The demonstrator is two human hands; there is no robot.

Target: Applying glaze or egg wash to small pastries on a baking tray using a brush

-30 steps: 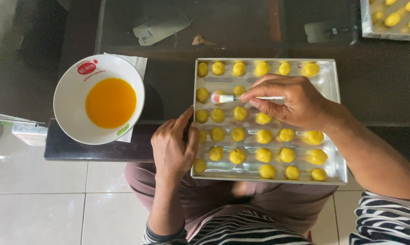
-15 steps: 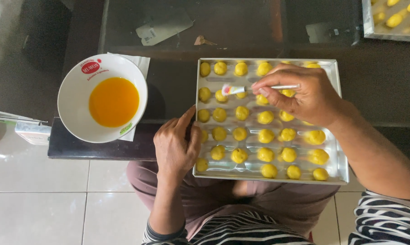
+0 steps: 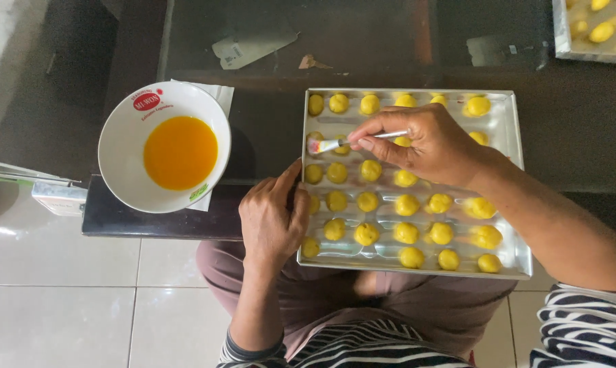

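1. The brush [image 3: 352, 141] lies with its long axis nearly level across the view, tilted slightly: bristle end to the left, handle running right into your grip. The pale bristle tip sits over the left column of the tray, in the second row from the far edge, at or on a dough ball there; contact cannot be confirmed.
2. Your right hand [image 3: 434, 146] is closed in a pinch on the brush handle, thumb and fingers pressed together around it, knuckles up. It hovers over the upper middle of the metal tray [image 3: 516, 204].
3. Your left hand [image 3: 274, 218] rests at the tray's left edge, fingers loosely together and curled, thumb raised toward the rim. It touches the edge; it holds nothing that can be seen.
4. The tray rests on the dark table [image 3: 151, 218] edge and over your lap, filled with rows of yellow dough balls [image 3: 407, 233].
5. A white bowl [image 3: 117, 170] of orange egg wash [image 3: 180, 152] stands left of the tray, apart from it, on a white napkin [image 3: 216, 95].
6. A second tray [image 3: 563, 41] of similar pieces shows at the far right corner.
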